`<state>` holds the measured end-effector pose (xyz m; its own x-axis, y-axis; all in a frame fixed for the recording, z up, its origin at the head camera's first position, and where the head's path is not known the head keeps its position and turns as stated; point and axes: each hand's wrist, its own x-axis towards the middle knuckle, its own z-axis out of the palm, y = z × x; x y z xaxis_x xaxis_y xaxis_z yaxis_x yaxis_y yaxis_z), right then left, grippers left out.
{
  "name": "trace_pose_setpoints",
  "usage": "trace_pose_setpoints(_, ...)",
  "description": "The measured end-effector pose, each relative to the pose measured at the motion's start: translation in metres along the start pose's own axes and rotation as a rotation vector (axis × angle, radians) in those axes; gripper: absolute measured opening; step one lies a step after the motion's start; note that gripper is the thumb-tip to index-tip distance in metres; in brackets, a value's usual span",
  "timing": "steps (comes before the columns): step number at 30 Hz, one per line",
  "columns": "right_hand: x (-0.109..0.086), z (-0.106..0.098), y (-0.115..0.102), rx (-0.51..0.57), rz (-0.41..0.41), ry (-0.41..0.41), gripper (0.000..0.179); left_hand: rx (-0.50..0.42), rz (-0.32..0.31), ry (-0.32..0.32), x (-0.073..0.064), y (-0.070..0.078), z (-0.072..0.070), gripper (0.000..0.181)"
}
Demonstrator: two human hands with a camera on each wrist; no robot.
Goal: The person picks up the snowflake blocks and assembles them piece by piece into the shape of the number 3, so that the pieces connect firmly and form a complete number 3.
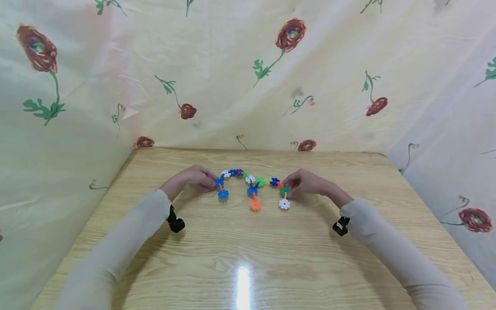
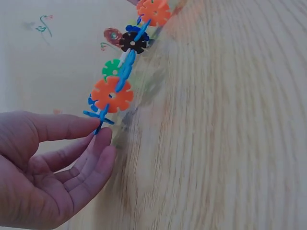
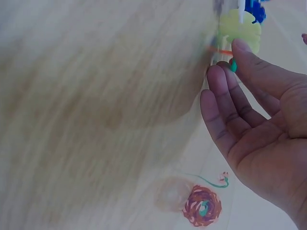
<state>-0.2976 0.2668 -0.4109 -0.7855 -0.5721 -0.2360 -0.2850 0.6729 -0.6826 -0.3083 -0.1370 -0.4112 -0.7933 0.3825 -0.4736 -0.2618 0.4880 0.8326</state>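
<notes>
A chain of colourful notched plastic discs [image 1: 260,182], slotted into one another, arches between both hands over the wooden table. My left hand [image 1: 197,178] pinches a blue disc [image 2: 100,116] at the chain's left end between thumb and fingers. At the opposite end, my right hand [image 1: 305,181] pinches a green disc [image 3: 233,65], mostly hidden by the fingertips. Three short strands dangle toward me: one ends in a blue disc [image 1: 223,194], the middle one in an orange disc [image 1: 255,204], the right one in a white disc [image 1: 284,204].
The wood-grain table [image 1: 248,241] has a glare streak near its front. Floral cloth [image 1: 232,77] hangs behind it and along both sides. Black wrist cameras sit on the left wrist [image 1: 176,224] and the right wrist [image 1: 341,226].
</notes>
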Motion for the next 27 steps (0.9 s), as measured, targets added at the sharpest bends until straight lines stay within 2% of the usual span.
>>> trace_pose_setpoints(11,-0.014,0.019,-0.013,0.030,0.017,0.052,0.027,-0.147,0.009,0.100,0.022,0.006,0.007,0.041)
trace_pose_setpoints(15,-0.018,0.026,-0.017,0.036,0.025,0.055,0.023,-0.172,0.023,0.134,0.029,0.010,0.012,0.040)
trace_pose_setpoints(21,-0.024,0.035,-0.023,0.038,0.019,0.072,0.024,-0.225,0.006,0.201,0.041,0.014,0.018,0.038)
trace_pose_setpoints(27,-0.027,0.041,-0.026,0.025,0.015,0.105,0.025,-0.245,-0.001,0.225,0.048,0.018,0.020,0.037)
